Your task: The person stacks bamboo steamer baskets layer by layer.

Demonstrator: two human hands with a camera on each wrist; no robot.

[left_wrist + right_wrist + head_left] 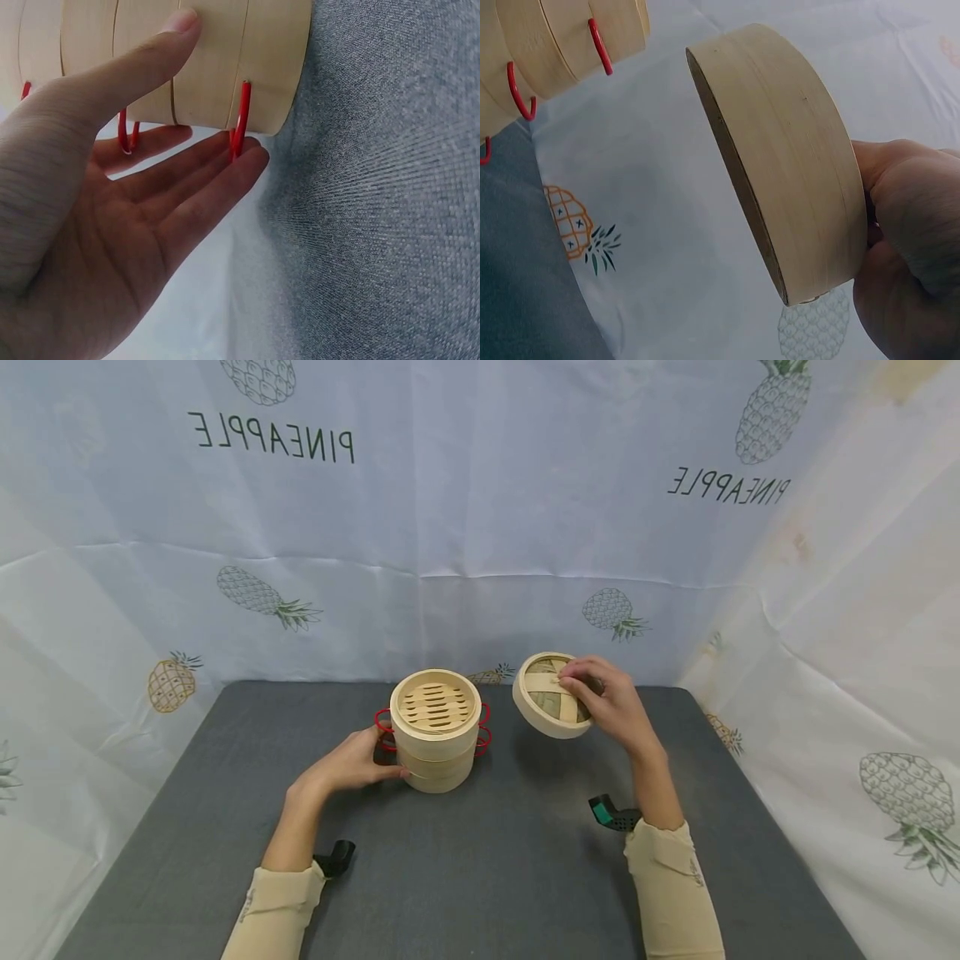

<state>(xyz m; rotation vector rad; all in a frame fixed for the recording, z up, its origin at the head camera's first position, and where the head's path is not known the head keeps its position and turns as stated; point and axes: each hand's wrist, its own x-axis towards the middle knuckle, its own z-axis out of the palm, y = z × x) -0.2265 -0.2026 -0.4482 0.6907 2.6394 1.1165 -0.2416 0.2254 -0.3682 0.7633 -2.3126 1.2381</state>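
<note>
A stacked bamboo steamer with red loop handles stands upright on the table, its slatted top tier uncovered. My left hand rests against its left side. The thumb lies across the wall, and the long fingers reach out nearly straight beside the red loops, as the left wrist view shows. To the right, my right hand pinches the woven strap on top of the bamboo lid. This lid hangs tilted in the air, apart from the steamer; in the right wrist view its rim hides part of the fingers.
Dark grey cloth covers the table. Behind it and at both sides hangs a white curtain printed with pineapples, close to the table's back edge. Black wrist mounts sit at both cuffs.
</note>
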